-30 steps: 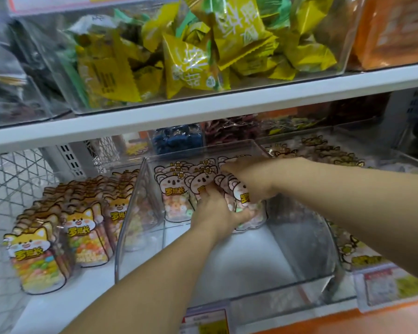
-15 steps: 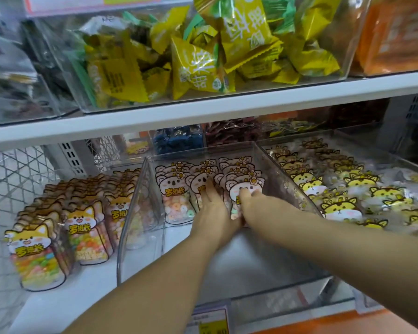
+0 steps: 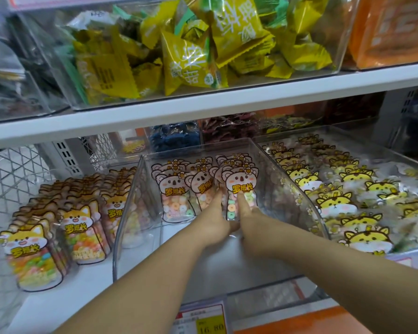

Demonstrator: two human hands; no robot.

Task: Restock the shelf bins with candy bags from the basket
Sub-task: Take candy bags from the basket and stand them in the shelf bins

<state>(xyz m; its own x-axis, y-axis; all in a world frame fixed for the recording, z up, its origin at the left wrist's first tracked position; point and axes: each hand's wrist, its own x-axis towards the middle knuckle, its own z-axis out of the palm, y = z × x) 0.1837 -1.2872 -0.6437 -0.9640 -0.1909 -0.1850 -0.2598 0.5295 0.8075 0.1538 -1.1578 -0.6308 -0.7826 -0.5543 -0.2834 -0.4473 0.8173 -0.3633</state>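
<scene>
Koala-faced candy bags (image 3: 176,189) stand upright in rows at the back of a clear middle bin (image 3: 130,220). Both my hands are inside this bin. My left hand (image 3: 214,222) lies with straight fingers against the bags in the middle row. My right hand (image 3: 250,220) is beside it, a straight finger pressing on the front koala bag (image 3: 240,179) of the right row. The front half of the bin floor is bare. No basket is in view.
Fox-faced candy bags (image 3: 77,227) fill the shelf to the left, tiger-faced bags (image 3: 336,206) the bin on the right. The upper shelf board (image 3: 203,102) carries a bin of yellow packets (image 3: 191,56). A price tag (image 3: 203,319) sits on the front edge, wire mesh (image 3: 10,179) far left.
My right hand has come down from the tops of the koala bags to the face of the front bag, next to my left hand. The left hand has barely moved.
</scene>
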